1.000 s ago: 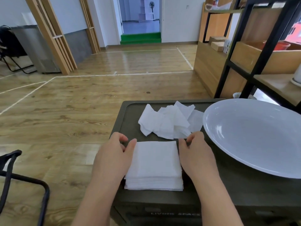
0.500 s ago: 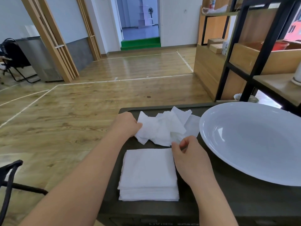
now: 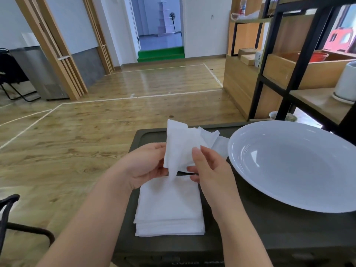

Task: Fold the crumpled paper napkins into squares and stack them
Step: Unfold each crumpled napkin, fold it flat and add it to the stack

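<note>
Above the dark box lid (image 3: 269, 234), the left hand (image 3: 143, 166) and right hand (image 3: 209, 170) both pinch a crumpled napkin (image 3: 180, 149), lifted over the stack of folded napkins (image 3: 169, 207). More loose napkins (image 3: 213, 139) lie just beside the white bowl (image 3: 296, 162).

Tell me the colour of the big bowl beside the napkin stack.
The bowl is plain white, glossy, with no pattern; the head view shows it.
</note>
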A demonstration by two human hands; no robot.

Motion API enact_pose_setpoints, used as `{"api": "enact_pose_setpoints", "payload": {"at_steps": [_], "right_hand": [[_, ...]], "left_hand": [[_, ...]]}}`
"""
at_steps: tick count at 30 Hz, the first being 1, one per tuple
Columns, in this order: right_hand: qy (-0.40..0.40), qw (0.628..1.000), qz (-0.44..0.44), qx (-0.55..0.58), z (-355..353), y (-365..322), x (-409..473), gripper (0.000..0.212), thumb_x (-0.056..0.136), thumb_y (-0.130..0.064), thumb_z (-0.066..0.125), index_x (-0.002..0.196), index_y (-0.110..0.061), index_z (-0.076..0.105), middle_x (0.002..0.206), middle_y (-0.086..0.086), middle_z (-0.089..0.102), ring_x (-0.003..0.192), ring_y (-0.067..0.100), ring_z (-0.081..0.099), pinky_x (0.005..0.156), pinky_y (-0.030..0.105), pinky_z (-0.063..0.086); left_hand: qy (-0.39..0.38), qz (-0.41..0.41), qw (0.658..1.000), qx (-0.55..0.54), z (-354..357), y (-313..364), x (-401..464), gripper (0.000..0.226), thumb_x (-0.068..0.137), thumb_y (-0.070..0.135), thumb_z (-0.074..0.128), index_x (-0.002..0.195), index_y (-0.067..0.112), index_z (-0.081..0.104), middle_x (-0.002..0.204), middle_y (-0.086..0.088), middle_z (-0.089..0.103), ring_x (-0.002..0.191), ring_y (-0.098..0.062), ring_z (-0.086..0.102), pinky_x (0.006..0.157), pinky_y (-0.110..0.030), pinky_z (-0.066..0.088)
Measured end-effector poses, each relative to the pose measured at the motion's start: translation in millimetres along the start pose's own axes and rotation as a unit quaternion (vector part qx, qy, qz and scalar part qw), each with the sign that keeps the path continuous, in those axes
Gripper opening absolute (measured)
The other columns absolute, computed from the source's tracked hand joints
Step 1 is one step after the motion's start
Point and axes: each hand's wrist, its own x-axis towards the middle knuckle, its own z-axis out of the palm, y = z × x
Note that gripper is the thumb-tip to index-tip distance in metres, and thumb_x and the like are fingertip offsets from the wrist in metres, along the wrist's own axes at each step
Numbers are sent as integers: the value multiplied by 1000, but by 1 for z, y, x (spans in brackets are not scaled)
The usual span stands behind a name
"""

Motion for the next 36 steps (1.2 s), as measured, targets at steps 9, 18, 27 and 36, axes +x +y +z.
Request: {"api": "enact_pose_setpoints", "payload": {"at_steps": [9, 18, 27, 36], "right_hand": [[102, 992, -32, -66, 6, 2, -1, 33, 87, -32, 60, 91, 1, 60, 86, 17, 62, 82, 32, 60, 76, 44, 54], [48, 998, 23, -35, 0, -5, -5, 17, 92, -33, 56, 83, -22, 63, 81, 1, 62, 67, 13, 60, 56, 19, 51], [0, 988, 16, -155, -5, -1, -7, 33, 84, -43, 63, 83, -10, 66, 85, 6, 68, 85, 23, 64, 74, 37, 54], [-63, 942, 1, -330, -4, -3, -16, 23, 91, -42, 54, 83, -21, 58, 81, -6, 60, 74, 7, 57, 64, 23, 47]], "left_hand": [[90, 16, 996, -15, 15, -5, -35, 44, 97, 46, 43, 94, 16, 75, 95, -4, 74, 86, -22, 68, 81, -34, 53], [293, 111, 949, -21, 39, -27, -66, 8, 87, 27, 65, 87, 32, 71, 83, 14, 75, 79, -6, 71, 81, -38, 57], [186, 109, 976, -38, 25, -39, -75, 16, 91, 18, 58, 98, 24, 71, 89, 6, 76, 82, -11, 73, 66, -23, 57], [332, 25, 930, 155, 15, -61, -66, 34, 91, 42, 54, 84, 11, 66, 79, -12, 68, 68, -29, 62, 63, -38, 51]]}}
